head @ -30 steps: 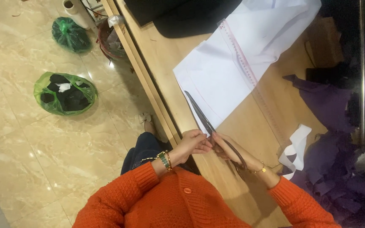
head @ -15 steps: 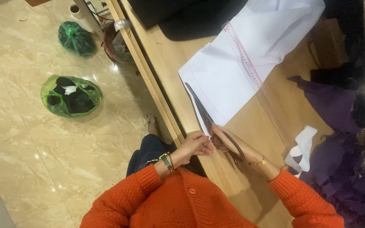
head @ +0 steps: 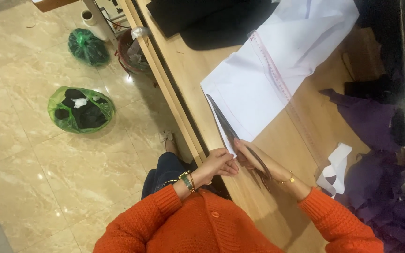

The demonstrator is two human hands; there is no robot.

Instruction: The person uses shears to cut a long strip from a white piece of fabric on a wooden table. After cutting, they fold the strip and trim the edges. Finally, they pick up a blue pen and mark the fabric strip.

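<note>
White paper sheet: flat on wooden table, near corner at the edge. Right hand: fingers closed around scissors, blades entering the sheet. Left hand: fingers pinching the corner. Best practice, judged: keep paper taut, blades along the line.

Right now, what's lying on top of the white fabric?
A clear ruler lies across the white fabric; scissors cut its near edge. Whatever lies beneath is covered.

Scissors on paper, on table
</note>
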